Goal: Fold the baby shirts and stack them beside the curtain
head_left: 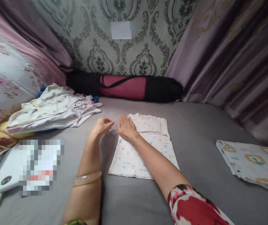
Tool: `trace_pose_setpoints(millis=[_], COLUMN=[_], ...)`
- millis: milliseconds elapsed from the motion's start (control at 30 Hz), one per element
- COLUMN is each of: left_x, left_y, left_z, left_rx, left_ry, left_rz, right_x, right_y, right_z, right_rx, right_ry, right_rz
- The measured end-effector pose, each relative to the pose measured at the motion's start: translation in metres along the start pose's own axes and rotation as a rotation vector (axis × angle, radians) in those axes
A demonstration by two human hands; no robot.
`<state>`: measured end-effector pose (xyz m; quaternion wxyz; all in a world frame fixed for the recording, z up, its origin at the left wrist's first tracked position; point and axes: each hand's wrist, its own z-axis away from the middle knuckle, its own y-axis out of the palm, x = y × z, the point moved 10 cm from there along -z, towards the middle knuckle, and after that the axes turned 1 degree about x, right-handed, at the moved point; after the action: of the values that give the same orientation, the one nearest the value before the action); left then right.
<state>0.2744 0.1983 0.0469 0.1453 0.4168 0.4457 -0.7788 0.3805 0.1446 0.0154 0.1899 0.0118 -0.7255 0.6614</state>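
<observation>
A white garment (145,156) with small pastel prints lies flat on the grey sheet, its far end folded over into a smaller layer. My right hand (126,127) rests palm down on the far left part of this fold, fingers stretched out. Just left of the cloth, my left hand (102,126) hovers near the sheet with its fingers loosely bent and nothing visible in them. It is apart from the garment. A pale bangle (87,179) circles my left forearm.
A heap of white printed clothes (54,107) lies at left beside a floral pillow (7,75). A white device (9,168) with a cable is at near left. Folded white cloth (251,162) lies at right. A black and maroon long bag (124,87) lies along the wall.
</observation>
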Motion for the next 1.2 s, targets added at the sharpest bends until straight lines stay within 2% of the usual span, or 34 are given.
trace_pose_setpoints(millis=[100, 233, 367, 533, 667, 767, 867, 1000, 1067, 1200], left_x=[0.002, 0.002, 0.006, 0.006, 0.002, -0.001, -0.001, 0.000, -0.002, -0.009], left_y=[-0.004, -0.006, -0.011, -0.011, -0.010, -0.006, -0.002, 0.006, 0.010, 0.017], left_z=[-0.001, -0.002, -0.005, -0.006, -0.003, -0.003, -0.006, -0.010, -0.012, -0.011], left_rx=[-0.053, -0.071, -0.107, -0.116, -0.117, -0.100, -0.099, -0.073, -0.070, -0.050], left_ry=[-0.005, 0.012, 0.008, 0.029, 0.022, 0.037, 0.048, 0.060, 0.068, 0.111], left_rz=[0.021, 0.028, 0.002, -0.001, -0.026, -0.032, -0.032, -0.041, -0.065, -0.099], right_x=[-0.001, -0.003, 0.000, 0.006, 0.004, -0.013, -0.044, -0.069, -0.071, -0.073], right_y=[0.000, -0.003, -0.010, -0.001, -0.001, -0.021, -0.039, -0.023, -0.017, -0.020], right_z=[-0.001, -0.002, -0.001, 0.002, 0.001, 0.003, 0.011, 0.014, 0.013, 0.010], right_rx=[0.009, 0.082, 0.049, 0.014, 0.057, -0.021, -0.156, -0.080, -0.066, -0.010], right_ry=[0.004, 0.004, -0.016, -0.016, -0.026, 0.015, 0.160, 0.265, 0.270, 0.240], right_rz=[0.005, -0.037, -0.043, -0.013, -0.066, -0.088, -0.031, -0.002, 0.005, -0.064])
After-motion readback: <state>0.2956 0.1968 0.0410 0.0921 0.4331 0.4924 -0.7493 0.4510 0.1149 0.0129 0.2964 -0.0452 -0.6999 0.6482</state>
